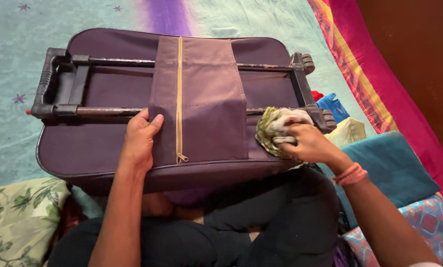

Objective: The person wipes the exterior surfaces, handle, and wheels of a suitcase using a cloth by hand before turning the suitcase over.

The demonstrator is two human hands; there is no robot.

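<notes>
Suitcase (132, 148) could slide off our lap if the flat left hand (140, 141) at nine o'clock lifts while our right hand (308, 143), clutching the rag (276, 126), scrubs hard.

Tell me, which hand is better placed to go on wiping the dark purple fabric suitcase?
Probably the right hand: it grips the crumpled green-and-white cloth pressed on the dark purple fabric suitcase. The left hand lies flat, steadying it.

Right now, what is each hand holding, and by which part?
The right hand grips a bunched greenish-white cloth from above, pressed against the purple suitcase. The left hand holds nothing; it rests flat on the suitcase.
</notes>
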